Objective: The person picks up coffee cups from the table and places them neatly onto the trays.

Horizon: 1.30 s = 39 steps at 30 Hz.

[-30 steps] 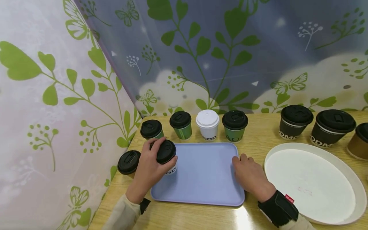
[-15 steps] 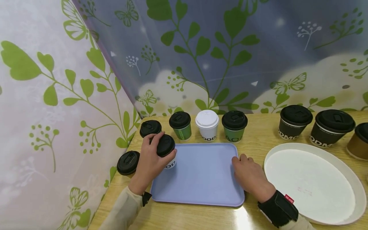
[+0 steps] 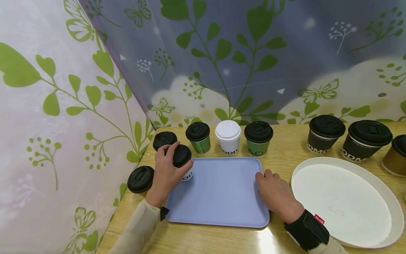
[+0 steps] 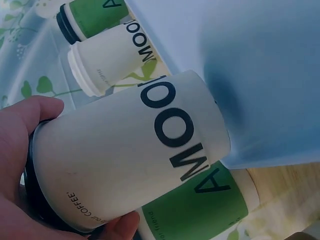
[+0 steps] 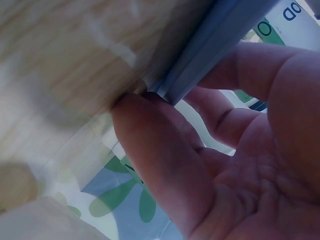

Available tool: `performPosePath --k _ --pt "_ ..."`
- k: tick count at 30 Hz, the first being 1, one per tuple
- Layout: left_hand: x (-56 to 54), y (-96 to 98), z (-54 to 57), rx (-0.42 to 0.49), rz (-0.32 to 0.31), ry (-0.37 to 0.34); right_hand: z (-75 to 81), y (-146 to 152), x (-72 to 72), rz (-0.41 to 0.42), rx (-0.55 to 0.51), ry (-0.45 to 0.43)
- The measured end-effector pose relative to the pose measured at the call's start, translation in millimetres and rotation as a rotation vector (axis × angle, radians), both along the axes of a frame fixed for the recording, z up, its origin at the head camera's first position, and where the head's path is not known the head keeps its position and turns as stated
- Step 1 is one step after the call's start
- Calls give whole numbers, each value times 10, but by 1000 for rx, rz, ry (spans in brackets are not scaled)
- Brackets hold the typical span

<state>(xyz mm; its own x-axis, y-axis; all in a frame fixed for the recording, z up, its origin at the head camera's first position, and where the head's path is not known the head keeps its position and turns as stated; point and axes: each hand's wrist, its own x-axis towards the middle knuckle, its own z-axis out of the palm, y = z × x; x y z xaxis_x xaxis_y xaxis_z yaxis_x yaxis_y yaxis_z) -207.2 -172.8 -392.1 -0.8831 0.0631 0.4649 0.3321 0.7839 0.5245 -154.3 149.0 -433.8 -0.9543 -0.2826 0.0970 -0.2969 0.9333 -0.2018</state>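
My left hand (image 3: 167,173) grips a white paper coffee cup (image 4: 120,145) with dark lettering, the fingers and thumb around its black lid (image 3: 182,155). The cup overlaps the back left corner of the blue rectangular tray (image 3: 219,197). In the left wrist view, a green cup (image 4: 195,205) shows behind the held cup, partly hidden by it. At the tray's right side, my right hand (image 3: 276,194) pinches the raised edge, and the right wrist view shows that tray edge (image 5: 200,55) between the thumb and fingers.
Behind the tray stand a green cup (image 3: 200,141), a white-lidded cup (image 3: 229,139) and another green cup (image 3: 258,141). A black-lidded cup (image 3: 141,179) is left of my left hand. Right are a round white tray (image 3: 336,197) and dark cups (image 3: 326,132). Patterned cloth (image 3: 222,63) hangs behind.
My left hand has shifted slightly back and left with the white cup, toward the tray's back left corner. The right hand stays at the tray's edge.
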Motion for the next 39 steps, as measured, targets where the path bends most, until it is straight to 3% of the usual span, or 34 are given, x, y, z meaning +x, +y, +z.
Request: performPosePath --k 12,18,39 --pt "-71 -3 -33 -9 21 -46 26 -14 -2 -5 9 -24" --pt "-97 -17 -70 -23 23 -35 26 -13 6 -4 12 -22" --pt "-77 -19 -80 -92 77 -71 7 -2 -2 -8 10 -16"
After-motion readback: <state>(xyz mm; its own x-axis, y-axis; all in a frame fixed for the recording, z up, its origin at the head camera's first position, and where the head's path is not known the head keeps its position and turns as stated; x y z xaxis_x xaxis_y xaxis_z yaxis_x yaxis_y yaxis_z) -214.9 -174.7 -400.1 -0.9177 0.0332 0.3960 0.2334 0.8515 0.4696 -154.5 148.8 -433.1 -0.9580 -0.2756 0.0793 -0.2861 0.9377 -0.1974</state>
